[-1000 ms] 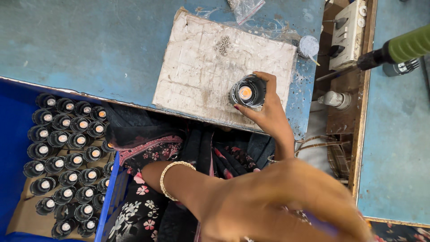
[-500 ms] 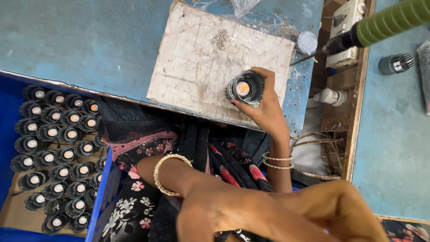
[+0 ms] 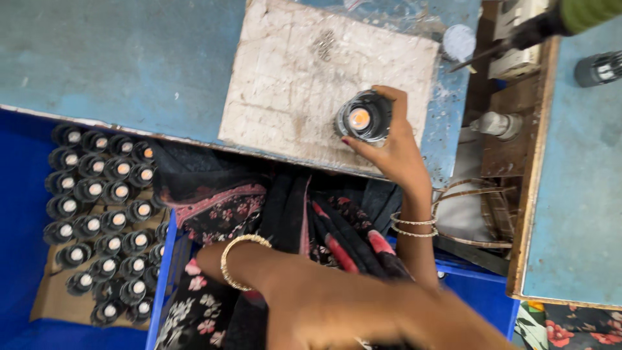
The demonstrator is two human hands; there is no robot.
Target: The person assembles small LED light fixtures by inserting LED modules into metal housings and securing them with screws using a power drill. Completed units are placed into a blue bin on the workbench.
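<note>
Fingers [image 3: 382, 139] of my right hand [image 3: 395, 152] wrap snugly around a small black cylindrical part [image 3: 364, 116], its pale orange centre facing up at me. I hold it upright on a worn white slab [image 3: 291, 84], right of the frame's centre, probably so the slab steadies it from below. It stands close to the slab's near edge, so little room remains toward me, while the slab is open to the left and up. My left forearm, with its gold bangle [image 3: 243, 259], crosses the lower middle of the frame; its hand is out of view, so I cannot tell what those fingers do. At lower left, a blue crate [image 3: 19, 194] holds neat rows of matching black parts [image 3: 97, 220], just below the blue tabletop [image 3: 116, 58]. At upper right, a green-handled tool [image 3: 570, 16] points toward the slab, well apart from my hand.
</note>
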